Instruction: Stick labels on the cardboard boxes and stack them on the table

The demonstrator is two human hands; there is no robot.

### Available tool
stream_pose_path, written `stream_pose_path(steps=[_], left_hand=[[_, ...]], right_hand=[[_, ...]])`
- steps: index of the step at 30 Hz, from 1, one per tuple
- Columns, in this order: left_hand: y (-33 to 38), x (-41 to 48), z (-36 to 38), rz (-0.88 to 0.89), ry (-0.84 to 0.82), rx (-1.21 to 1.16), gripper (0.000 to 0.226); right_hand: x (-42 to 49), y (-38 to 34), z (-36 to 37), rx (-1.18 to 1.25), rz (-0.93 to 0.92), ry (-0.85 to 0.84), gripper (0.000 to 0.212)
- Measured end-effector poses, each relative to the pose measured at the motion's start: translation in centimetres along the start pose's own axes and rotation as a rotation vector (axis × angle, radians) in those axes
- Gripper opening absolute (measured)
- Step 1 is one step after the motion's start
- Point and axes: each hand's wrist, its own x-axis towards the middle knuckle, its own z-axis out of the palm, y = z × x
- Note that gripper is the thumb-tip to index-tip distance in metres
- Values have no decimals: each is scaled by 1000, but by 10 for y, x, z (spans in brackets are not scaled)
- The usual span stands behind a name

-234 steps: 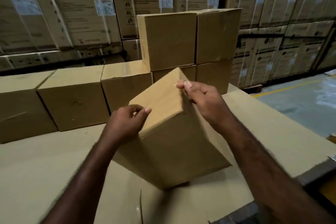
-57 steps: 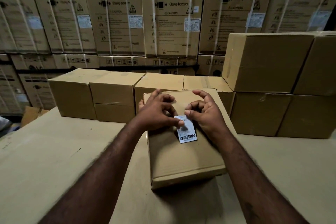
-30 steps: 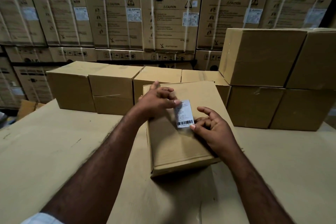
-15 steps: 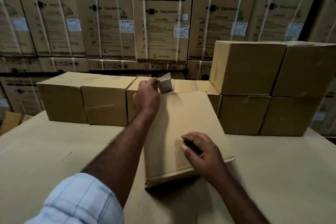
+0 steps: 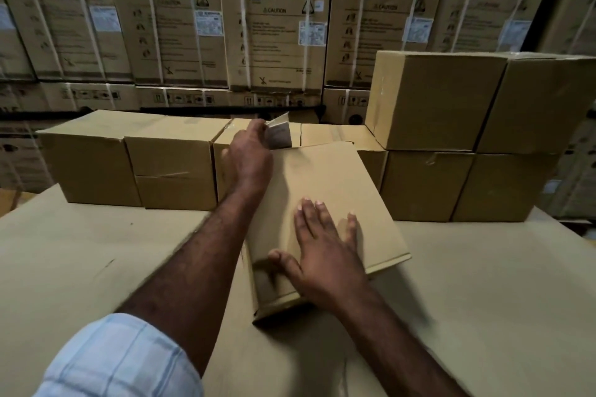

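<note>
Head view: the only camera I have, looking down over both forearms onto the table (image 5: 96, 251).
Task's thing: the cardboard box (image 5: 325, 177) stands on the table straight ahead of me, under both hands, its broad top face turned up.
Long axis: it runs away from me, with the near end swung a little to my left.
Right hand (image 5: 322, 251): the nearer one, laid flat on the near half of the top face, fingers straight and spread, gripping nothing. I see no label under it.
Left hand (image 5: 248, 155): reaches to the far edge and pinches a small paper slip (image 5: 280, 135). Whether that is a label or its backing, I cannot tell.
Where it goes: I judge the stacking comes next. The row of boxes (image 5: 174, 158) lies just beyond the far edge, and the two-high stack (image 5: 435, 100) beyond and to my right.
Materials: plain brown corrugated board, matt, with sharp corners and folded flaps, so it is light and rigid. The table top is covered in the same board.
Surroundings: strapped washing-machine cartons (image 5: 274, 26) wall the back, and a pale blue sleeve (image 5: 122, 361) shows at my left elbow.
</note>
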Motion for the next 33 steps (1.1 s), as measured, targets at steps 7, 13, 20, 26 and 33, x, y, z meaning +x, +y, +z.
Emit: stream_pose_path(steps=[7,13,20,26,33], left_hand=[[5,0,7,-9,-7,37,28],[0,-3,0,57,-35,-63,25],[-6,-3,-11,6,10,-256,24],[-9,-5,-10,-8,17,-227,25],[4,-22,-22,-51,30,-342,15]], right_hand=[[-40,1,20,-69,-58,69,91],[14,-15,1,-2,-70,85,84],[14,-8,3,20,-54,150,73],[-43,25,29,34,-1,299,57],[-48,64,9,168,217,403,48]])
